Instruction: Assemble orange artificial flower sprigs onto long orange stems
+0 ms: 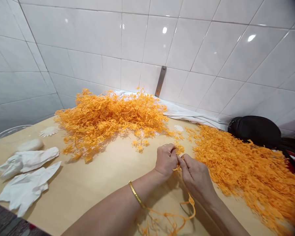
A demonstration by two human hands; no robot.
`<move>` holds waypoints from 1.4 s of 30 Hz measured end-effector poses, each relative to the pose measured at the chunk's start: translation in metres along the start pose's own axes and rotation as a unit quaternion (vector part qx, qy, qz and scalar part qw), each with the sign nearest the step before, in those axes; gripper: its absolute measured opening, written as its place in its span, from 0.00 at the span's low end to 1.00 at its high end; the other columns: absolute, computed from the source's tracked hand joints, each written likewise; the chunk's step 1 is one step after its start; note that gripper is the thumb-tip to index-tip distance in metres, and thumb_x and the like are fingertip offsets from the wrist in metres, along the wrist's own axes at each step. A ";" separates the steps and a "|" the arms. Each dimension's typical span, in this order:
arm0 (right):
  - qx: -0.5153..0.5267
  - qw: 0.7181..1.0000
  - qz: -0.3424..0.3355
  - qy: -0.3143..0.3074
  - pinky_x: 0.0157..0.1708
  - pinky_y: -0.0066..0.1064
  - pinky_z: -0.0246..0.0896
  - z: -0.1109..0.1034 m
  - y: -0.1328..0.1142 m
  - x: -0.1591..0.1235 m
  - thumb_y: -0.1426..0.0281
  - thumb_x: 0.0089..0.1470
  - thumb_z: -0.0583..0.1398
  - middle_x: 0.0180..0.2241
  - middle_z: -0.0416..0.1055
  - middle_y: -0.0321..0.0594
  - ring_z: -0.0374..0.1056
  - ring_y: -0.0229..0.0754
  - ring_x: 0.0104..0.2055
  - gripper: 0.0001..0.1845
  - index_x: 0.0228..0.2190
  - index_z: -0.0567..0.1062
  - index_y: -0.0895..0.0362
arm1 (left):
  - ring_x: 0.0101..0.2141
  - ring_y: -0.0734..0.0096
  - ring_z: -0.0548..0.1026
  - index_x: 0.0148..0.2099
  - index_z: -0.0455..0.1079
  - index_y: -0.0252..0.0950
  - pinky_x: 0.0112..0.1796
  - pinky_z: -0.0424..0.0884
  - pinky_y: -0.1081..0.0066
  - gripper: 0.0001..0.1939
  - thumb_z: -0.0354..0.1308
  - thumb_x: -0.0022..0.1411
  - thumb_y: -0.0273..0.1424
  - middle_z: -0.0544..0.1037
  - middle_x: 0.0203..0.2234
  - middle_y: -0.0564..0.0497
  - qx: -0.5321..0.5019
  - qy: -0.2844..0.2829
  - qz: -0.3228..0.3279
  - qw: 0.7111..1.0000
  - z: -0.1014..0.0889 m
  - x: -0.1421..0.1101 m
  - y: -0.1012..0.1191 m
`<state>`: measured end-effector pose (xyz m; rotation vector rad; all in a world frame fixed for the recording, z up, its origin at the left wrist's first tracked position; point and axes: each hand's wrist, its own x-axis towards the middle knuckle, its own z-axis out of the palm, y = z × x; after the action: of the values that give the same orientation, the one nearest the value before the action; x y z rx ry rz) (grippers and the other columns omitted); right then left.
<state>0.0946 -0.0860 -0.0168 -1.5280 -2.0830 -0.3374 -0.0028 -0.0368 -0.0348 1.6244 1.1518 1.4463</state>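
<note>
My left hand (165, 160) is closed in a fist, its thumb side meeting the fingertips of my right hand (196, 174). Both pinch an orange plastic flower sprig (192, 205), whose thin branching stem hangs down from between them and curls toward the table's near edge. Small orange pieces of it show just beyond the knuckles; the exact spot being gripped is hidden by the fingers. Ahead of my left hand lies a big tangled heap of orange sprigs (113, 113). To the right of my right hand spreads a flatter pile of small orange pieces (241, 167).
White gloves (27, 185) and a pale rounded object (30, 145) lie on the table (100, 183) at left. White flower-shaped pieces (49, 131) rest near the heap. A white cloth (191, 115) runs along the tiled wall, and a black bag (255, 129) sits at back right.
</note>
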 end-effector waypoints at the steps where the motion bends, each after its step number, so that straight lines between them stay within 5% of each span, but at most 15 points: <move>1: 0.001 1.000 -0.002 -0.003 0.18 0.26 0.41 -0.002 0.000 0.000 0.67 0.56 0.45 0.13 0.54 0.31 0.51 0.33 0.15 0.16 0.18 0.55 0.56 | 0.20 0.77 0.58 0.18 0.54 0.35 0.25 0.53 0.75 0.10 0.43 0.48 0.21 0.58 0.14 0.56 0.015 -0.003 0.008 1.000 0.000 -0.001 0.001; 7: 0.010 0.998 -0.053 0.015 0.19 0.25 0.40 -0.012 -0.001 0.000 0.69 0.54 0.46 0.13 0.50 0.30 0.48 0.31 0.15 0.16 0.16 0.53 0.56 | 0.21 0.75 0.57 0.18 0.49 0.36 0.26 0.53 0.73 0.11 0.43 0.48 0.21 0.57 0.15 0.55 0.073 -0.024 0.037 0.996 -0.001 -0.005 0.007; 15: 0.067 0.997 -0.030 0.036 0.16 0.24 0.38 -0.015 -0.007 -0.001 0.73 0.49 0.50 0.12 0.44 0.27 0.42 0.28 0.13 0.16 0.15 0.49 0.56 | 0.21 0.75 0.57 0.18 0.50 0.36 0.25 0.53 0.73 0.11 0.43 0.49 0.21 0.57 0.15 0.55 0.086 -0.021 0.053 0.995 0.001 -0.002 0.001; 20: 0.193 0.975 -0.110 0.007 0.16 0.23 0.41 -0.038 -0.039 -0.002 0.75 0.49 0.50 0.13 0.47 0.28 0.46 0.28 0.14 0.15 0.14 0.53 0.57 | 0.20 0.77 0.57 0.17 0.55 0.35 0.23 0.52 0.75 0.10 0.44 0.47 0.21 0.57 0.13 0.57 -0.005 0.063 -0.051 0.997 -0.010 0.014 -0.016; 23: 0.277 0.957 0.050 0.071 0.17 0.22 0.45 -0.041 -0.026 0.004 0.71 0.50 0.51 0.13 0.50 0.28 0.49 0.29 0.15 0.13 0.17 0.60 0.57 | 0.19 0.78 0.59 0.19 0.59 0.35 0.23 0.54 0.76 0.08 0.49 0.48 0.25 0.60 0.14 0.56 -0.111 0.026 -0.083 0.990 -0.013 0.013 -0.012; 26: 0.411 0.868 0.258 0.105 0.23 0.24 0.55 -0.026 0.009 0.011 0.65 0.49 0.53 0.20 0.63 0.33 0.60 0.32 0.21 0.08 0.26 0.67 0.57 | 0.19 0.77 0.63 0.21 0.63 0.33 0.24 0.59 0.75 0.07 0.54 0.47 0.29 0.66 0.15 0.53 -0.266 -0.064 -0.183 0.944 -0.010 0.004 -0.001; 30: 0.590 0.705 0.394 -0.011 0.19 0.25 0.53 0.002 0.034 0.012 0.66 0.38 0.61 0.22 0.67 0.35 0.60 0.32 0.19 0.11 0.26 0.69 0.58 | 0.23 0.71 0.70 0.27 0.66 0.31 0.27 0.65 0.70 0.09 0.59 0.44 0.31 0.72 0.20 0.48 -0.381 -0.081 -0.277 0.879 -0.012 0.000 0.004; 32: 0.634 0.659 0.399 -0.070 0.17 0.23 0.50 0.010 0.031 0.011 0.67 0.33 0.63 0.19 0.65 0.33 0.56 0.30 0.17 0.13 0.25 0.69 0.59 | 0.25 0.70 0.71 0.29 0.67 0.30 0.28 0.66 0.70 0.10 0.61 0.44 0.32 0.73 0.22 0.47 -0.396 -0.088 -0.287 0.867 -0.016 0.003 0.002; 42: 0.753 0.531 0.298 -0.250 0.20 0.23 0.50 0.007 0.008 0.001 0.63 0.42 0.61 0.25 0.68 0.37 0.57 0.31 0.20 0.12 0.29 0.72 0.57 | 0.21 0.78 0.68 0.31 0.68 0.31 0.22 0.64 0.77 0.10 0.61 0.46 0.32 0.75 0.24 0.48 -0.407 -0.080 -0.323 0.851 -0.021 0.009 -0.003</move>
<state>0.0999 -0.0792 -0.0228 -0.9105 -1.0090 1.8493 -0.0240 -0.0290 -0.0308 0.6445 0.7083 1.0776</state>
